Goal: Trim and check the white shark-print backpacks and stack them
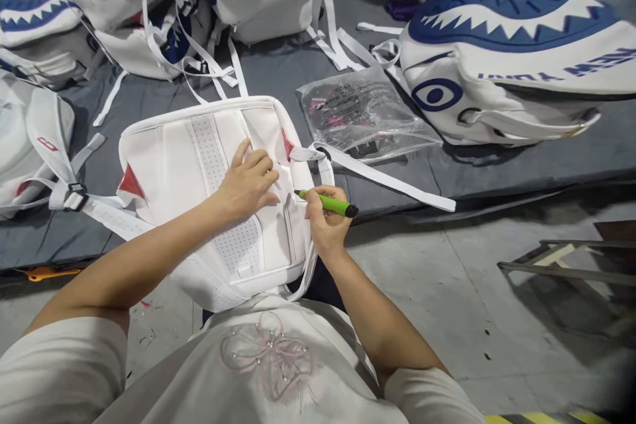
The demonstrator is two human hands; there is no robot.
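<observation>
Backpack (199, 165): white, soft padded, back panel up, at the near edge of the grey surface (497, 165); likely light, floppy.
Left hand (248, 182): flat, fingers spread, pressing the panel.
Right hand (325, 222): clamped on green marker (325, 202), tip at the panel's right seam.
Hold: probably by the stiffer panel edges, not the loose straps (387, 182).

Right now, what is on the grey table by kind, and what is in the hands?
White backpacks: at least 6, one under the left hand
Green pen in the right hand: 1
Clear plastic bag: 1
Total: at least 8
</observation>
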